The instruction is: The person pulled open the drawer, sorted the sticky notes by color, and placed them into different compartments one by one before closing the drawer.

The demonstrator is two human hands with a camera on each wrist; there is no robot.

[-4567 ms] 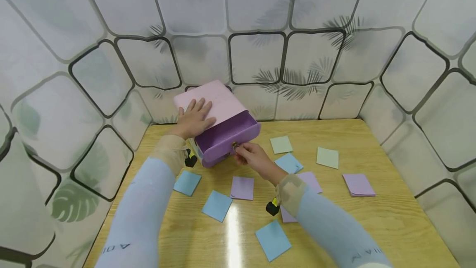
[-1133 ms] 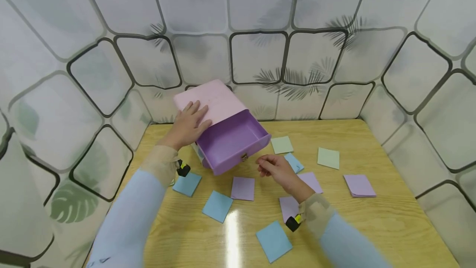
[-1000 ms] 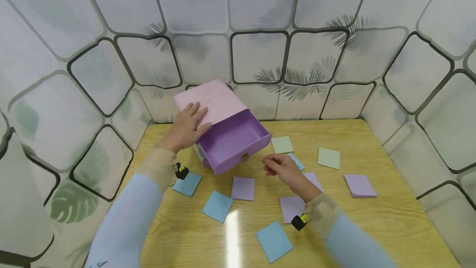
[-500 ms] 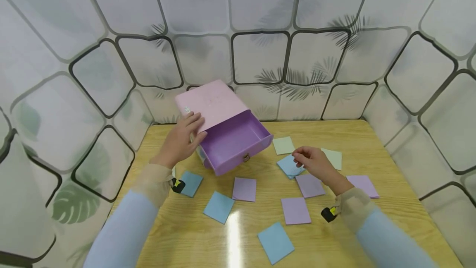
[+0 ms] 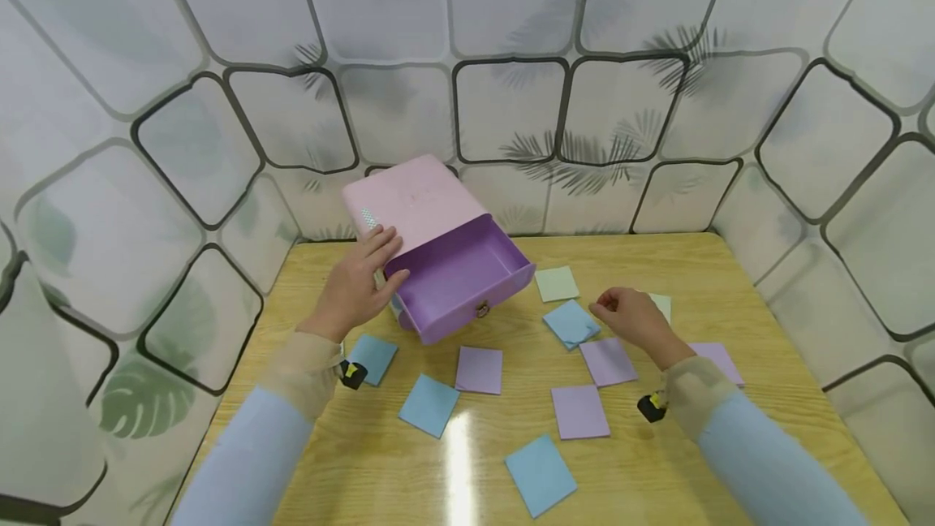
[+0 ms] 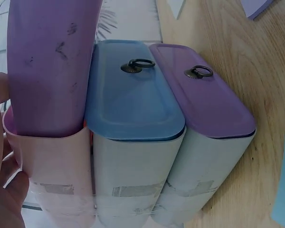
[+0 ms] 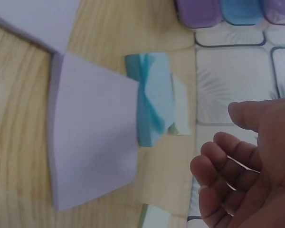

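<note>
A small chest of drawers (image 5: 420, 197) with a pink top stands at the back left of the table. Its top drawer (image 5: 463, 278), purple and with nothing in it, is pulled out. The left wrist view shows a blue drawer front (image 6: 133, 95) and another purple one (image 6: 211, 90), both with ring handles and pushed in. My left hand (image 5: 356, 282) rests on the chest's left top edge, thumb by the drawer. My right hand (image 5: 634, 321), loosely curled and holding nothing, hovers right of a blue sticky note pad (image 5: 570, 323) with a creased sheet.
Several sticky note pads lie spread over the wooden table: purple (image 5: 480, 370), (image 5: 580, 412) and blue (image 5: 540, 476) ones towards the front, pale green (image 5: 557, 284) at the back. Patterned wall covering (image 5: 504, 112) stands round the back and sides.
The top drawer was drawn further out by its ring. My right hand then let go and moved right, over the pads. My left hand slid back towards the chest's left edge.
</note>
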